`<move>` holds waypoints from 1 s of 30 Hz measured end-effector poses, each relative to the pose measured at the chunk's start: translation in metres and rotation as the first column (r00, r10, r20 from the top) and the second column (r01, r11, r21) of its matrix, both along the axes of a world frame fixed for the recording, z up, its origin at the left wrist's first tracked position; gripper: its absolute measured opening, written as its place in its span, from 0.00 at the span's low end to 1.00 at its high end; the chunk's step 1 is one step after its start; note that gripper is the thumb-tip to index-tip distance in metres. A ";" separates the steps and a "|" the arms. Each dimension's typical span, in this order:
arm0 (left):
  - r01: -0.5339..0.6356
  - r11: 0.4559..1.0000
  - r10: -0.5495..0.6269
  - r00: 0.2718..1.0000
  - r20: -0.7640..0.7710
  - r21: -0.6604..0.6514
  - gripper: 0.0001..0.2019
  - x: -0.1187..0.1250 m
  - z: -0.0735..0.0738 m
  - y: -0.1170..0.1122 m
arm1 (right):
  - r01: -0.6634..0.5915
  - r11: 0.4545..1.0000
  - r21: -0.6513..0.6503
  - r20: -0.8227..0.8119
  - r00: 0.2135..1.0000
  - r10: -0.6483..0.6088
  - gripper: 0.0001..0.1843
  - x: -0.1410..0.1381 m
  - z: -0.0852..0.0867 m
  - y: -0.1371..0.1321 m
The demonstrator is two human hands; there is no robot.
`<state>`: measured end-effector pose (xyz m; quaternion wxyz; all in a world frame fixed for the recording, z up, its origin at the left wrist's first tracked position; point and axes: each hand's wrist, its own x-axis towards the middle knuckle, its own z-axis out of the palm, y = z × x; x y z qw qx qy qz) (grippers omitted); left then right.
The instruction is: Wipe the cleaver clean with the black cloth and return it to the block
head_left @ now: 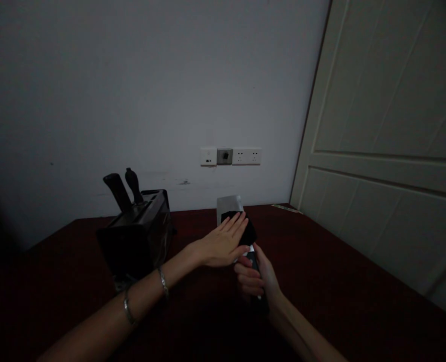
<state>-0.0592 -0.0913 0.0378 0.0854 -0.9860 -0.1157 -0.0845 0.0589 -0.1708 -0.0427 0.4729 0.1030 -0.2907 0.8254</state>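
My right hand [266, 281] is wrapped round the dark handle of a cleaver [229, 203], whose broad grey blade points up and away from me. A black cloth [250, 234] lies across the lower part of the blade. My left hand [220, 246] rests flat on this cloth, fingers stretched out, with its thumb close to the handle. Cloth and hand hide much of the blade. Left of my hands stands a dark knife block [132, 234] with two black handles sticking up from its top.
A dark red table [200, 218] extends to the pale wall [162, 100], which carries sockets and a switch [225, 156]. At the back right corner lies a thin strip [286, 208]. A white panelled door [377, 166] stands along the right side. The light is dim.
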 end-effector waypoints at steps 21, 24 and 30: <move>-0.194 0.979 0.199 0.977 0.076 -0.070 0.35 0.013 0.025 0.059 | -0.080 0.995 -0.062 0.042 0.996 0.083 0.32 -0.009 0.005 -0.007; -0.187 0.979 0.191 0.980 0.053 -0.076 0.35 0.016 0.026 0.055 | -0.074 0.995 -0.066 0.014 0.997 0.075 0.31 -0.007 0.005 -0.007; -0.098 0.990 0.091 0.993 -0.072 -0.101 0.37 0.019 0.019 0.014 | -0.029 0.999 -0.037 -0.030 0.999 0.028 0.26 0.000 0.002 -0.003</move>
